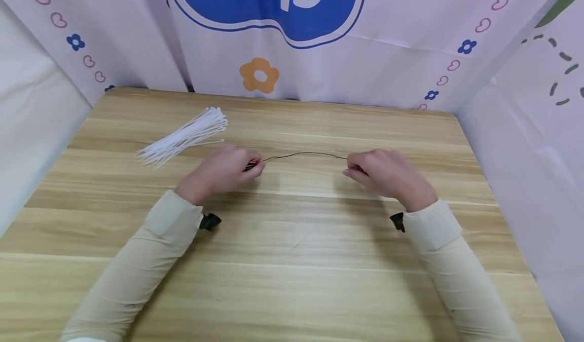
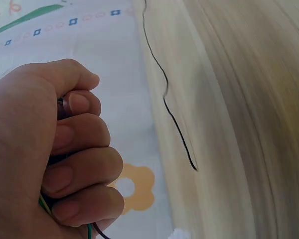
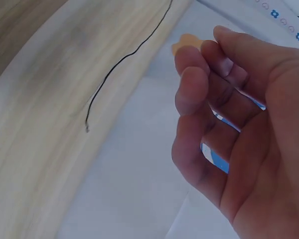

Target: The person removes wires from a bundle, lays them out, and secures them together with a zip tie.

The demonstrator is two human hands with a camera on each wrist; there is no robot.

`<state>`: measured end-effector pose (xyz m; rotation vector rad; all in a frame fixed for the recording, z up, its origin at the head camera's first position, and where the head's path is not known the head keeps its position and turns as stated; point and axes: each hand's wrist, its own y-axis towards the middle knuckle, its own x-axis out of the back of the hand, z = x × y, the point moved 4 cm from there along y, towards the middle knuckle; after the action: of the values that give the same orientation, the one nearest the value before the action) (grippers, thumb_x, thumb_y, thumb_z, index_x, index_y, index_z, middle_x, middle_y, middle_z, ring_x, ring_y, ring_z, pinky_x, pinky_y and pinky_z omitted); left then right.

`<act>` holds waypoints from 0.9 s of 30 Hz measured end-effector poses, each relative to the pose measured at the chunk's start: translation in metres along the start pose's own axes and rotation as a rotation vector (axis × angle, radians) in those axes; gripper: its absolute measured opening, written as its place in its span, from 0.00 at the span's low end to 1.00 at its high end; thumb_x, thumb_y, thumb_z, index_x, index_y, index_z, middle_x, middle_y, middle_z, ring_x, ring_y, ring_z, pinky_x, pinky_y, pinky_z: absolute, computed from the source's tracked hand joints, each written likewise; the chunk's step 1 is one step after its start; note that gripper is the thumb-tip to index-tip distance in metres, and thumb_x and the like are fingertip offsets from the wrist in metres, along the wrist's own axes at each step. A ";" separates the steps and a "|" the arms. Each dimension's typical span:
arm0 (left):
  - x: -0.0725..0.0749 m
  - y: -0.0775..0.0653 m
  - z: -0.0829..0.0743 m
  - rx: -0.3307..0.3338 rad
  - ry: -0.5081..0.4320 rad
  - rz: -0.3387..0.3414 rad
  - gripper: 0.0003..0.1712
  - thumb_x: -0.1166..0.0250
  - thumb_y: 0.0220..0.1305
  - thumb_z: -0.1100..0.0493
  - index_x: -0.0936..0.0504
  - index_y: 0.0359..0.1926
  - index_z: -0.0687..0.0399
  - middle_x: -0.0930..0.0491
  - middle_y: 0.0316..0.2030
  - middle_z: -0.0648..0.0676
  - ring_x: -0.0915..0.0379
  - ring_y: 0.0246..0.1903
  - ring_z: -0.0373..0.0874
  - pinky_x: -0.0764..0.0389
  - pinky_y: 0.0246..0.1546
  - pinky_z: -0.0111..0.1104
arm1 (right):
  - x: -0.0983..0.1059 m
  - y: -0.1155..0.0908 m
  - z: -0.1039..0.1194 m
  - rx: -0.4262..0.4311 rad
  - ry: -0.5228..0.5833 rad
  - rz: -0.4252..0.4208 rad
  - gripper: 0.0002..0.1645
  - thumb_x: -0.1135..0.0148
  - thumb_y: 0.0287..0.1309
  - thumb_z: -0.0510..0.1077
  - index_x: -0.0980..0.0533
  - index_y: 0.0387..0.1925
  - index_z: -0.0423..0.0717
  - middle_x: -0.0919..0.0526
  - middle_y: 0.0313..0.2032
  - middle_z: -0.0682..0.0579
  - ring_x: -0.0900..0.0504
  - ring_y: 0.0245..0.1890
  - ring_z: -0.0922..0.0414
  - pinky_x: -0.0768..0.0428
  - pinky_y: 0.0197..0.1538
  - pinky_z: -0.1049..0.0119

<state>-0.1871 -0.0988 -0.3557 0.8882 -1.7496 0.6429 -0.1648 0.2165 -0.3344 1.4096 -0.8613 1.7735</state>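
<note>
My left hand [image 1: 223,172] has its fingers curled round a small bundle of coloured wires [image 1: 251,165]. In the left wrist view, green and dark wire strands [image 2: 89,231] come out below the little finger. One thin black wire [image 1: 307,153] stretches in a shallow arc between the two hands. Both wrist views show this black wire [image 3: 109,74] lying on the table, its visible ends apart from the fingers. My right hand [image 1: 388,177] is over the table by the wire's right end. Its fingers are loosely bent, and no object shows between them in the right wrist view.
A pile of white cable ties [image 1: 184,137] lies behind my left hand, one tie sticking out toward the hand. The wooden table [image 1: 292,281] runs back to a printed white cloth [image 1: 388,68], with more white cloth at both sides.
</note>
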 end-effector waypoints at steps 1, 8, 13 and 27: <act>0.000 0.001 -0.002 -0.002 -0.006 0.000 0.21 0.45 0.79 0.52 0.27 0.23 0.48 0.37 0.18 0.46 0.39 0.18 0.40 0.37 0.25 0.33 | 0.000 0.001 0.003 0.008 0.005 -0.006 0.17 0.38 0.76 0.53 0.26 0.28 0.56 0.29 0.20 0.60 0.30 0.22 0.61 0.34 0.28 0.64; -0.001 0.006 -0.017 -0.012 -0.041 0.024 0.21 0.43 0.78 0.51 0.29 0.24 0.48 0.37 0.19 0.46 0.39 0.19 0.40 0.38 0.25 0.34 | 0.002 0.006 0.024 0.052 0.041 -0.033 0.11 0.38 0.76 0.53 0.20 0.34 0.56 0.23 0.24 0.62 0.27 0.24 0.63 0.31 0.29 0.65; -0.002 0.007 -0.026 -0.037 -0.080 0.033 0.20 0.38 0.76 0.52 0.30 0.24 0.49 0.36 0.19 0.46 0.38 0.20 0.40 0.37 0.26 0.33 | 0.001 0.010 0.037 0.099 0.061 -0.058 0.10 0.37 0.76 0.53 0.17 0.38 0.56 0.19 0.28 0.64 0.25 0.26 0.64 0.27 0.31 0.65; -0.009 0.012 -0.043 -0.069 -0.145 0.034 0.15 0.35 0.73 0.56 0.26 0.28 0.50 0.31 0.21 0.47 0.35 0.21 0.40 0.33 0.26 0.32 | -0.002 0.023 0.076 0.260 0.082 -0.171 0.06 0.35 0.74 0.51 0.15 0.40 0.57 0.13 0.35 0.64 0.21 0.27 0.65 0.23 0.33 0.66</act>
<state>-0.1720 -0.0564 -0.3500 0.8766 -1.9084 0.5485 -0.1449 0.1404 -0.3238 1.5123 -0.4642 1.8455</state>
